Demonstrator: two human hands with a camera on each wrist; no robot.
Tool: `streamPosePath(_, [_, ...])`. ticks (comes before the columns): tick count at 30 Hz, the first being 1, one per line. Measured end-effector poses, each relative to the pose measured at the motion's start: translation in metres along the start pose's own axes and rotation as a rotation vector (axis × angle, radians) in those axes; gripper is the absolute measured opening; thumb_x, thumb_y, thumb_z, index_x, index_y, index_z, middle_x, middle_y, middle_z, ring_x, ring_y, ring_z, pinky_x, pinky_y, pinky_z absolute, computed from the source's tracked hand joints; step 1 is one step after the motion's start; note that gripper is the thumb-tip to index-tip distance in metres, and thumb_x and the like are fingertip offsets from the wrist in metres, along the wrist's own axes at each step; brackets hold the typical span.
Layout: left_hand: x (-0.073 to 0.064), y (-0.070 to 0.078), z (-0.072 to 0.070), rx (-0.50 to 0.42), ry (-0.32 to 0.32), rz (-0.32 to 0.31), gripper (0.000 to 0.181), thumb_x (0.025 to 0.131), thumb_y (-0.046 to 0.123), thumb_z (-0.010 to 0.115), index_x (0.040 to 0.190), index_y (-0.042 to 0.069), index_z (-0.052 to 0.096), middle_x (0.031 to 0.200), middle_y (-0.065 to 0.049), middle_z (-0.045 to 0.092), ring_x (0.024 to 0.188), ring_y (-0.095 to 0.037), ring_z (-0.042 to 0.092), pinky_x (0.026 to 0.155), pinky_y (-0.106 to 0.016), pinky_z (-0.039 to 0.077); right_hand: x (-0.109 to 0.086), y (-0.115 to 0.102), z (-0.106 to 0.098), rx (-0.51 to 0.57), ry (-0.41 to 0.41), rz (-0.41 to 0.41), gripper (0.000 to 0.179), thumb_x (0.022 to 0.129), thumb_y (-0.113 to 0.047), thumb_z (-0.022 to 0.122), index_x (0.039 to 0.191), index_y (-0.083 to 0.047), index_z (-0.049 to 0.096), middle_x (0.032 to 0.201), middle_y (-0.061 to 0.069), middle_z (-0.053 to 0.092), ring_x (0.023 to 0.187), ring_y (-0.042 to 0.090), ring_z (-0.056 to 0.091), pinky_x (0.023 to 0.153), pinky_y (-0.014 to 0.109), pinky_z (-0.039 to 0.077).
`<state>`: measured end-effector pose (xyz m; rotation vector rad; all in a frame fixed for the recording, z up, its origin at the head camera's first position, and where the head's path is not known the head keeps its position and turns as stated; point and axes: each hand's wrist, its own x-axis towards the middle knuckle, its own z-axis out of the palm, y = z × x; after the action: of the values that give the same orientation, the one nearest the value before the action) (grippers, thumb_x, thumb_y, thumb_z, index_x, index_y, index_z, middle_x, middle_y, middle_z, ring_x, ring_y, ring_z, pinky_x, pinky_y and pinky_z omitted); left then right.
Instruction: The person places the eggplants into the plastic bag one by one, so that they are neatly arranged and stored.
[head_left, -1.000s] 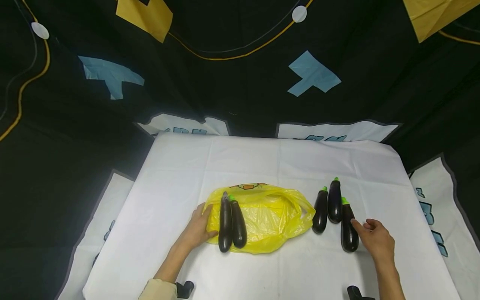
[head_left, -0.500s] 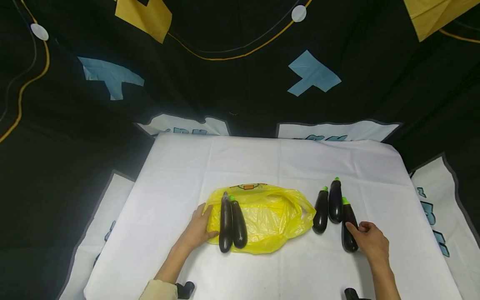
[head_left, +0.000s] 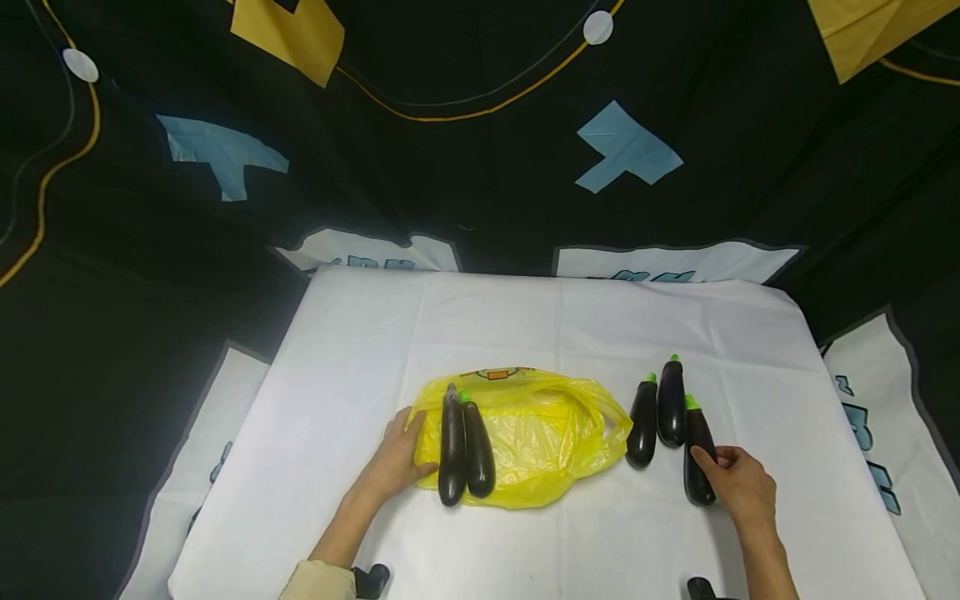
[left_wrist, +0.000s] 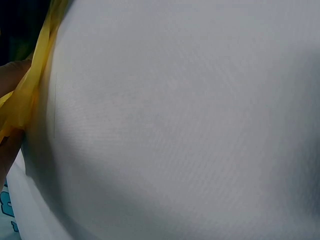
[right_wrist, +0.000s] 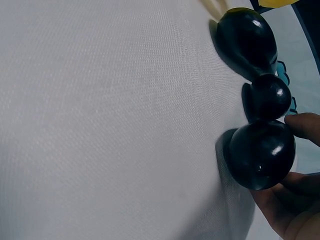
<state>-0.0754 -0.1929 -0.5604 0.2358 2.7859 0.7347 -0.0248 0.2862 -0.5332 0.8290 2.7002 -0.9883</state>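
Observation:
Left of centre on the table, my left hand (head_left: 397,454) grips the near-left edge of a yellow plastic bag (head_left: 532,433). In the left wrist view the yellow plastic (left_wrist: 27,92) runs between the thumb and fingers. Two dark purple eggplants lie side by side over the bag's left part, the left eggplant (head_left: 452,450) with a greyish tip and the right eggplant (head_left: 478,450) with a green stem. At the right, my right hand (head_left: 738,483) holds the nearest eggplant (head_left: 697,442) of a group. Thumb and fingers lie on opposite sides of that eggplant (right_wrist: 262,155) in the right wrist view.
Two more eggplants, a left one (head_left: 642,423) and a farther one (head_left: 671,404), lie just beside the held one, close to the bag's right end. A white cloth (head_left: 495,317) covers the table. Behind it hangs a black curtain (head_left: 465,192) with coloured patches.
My right hand has moved slightly left and closed its thumb and fingers on the nearest eggplant, which lies almost where it was. The left hand and bag look unchanged.

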Motion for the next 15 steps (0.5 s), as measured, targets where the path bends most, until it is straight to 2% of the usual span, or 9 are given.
streamPosePath(15, [-0.0012,0.001,-0.0014,0.002,0.0,0.007,0.092,0.071,0.019,0.084,0.143,-0.005,0.033,0.148,-0.026,0.024,0.135,-0.041,0.027,0.108,-0.049,0.033,0.0004,0.0002,-0.0006,0.0,0.003,0.004,0.058,0.089,-0.047,0.057,0.107,0.008,0.06,0.084,0.012,0.064,0.082,0.033,0.058,0.064,0.037,0.044])
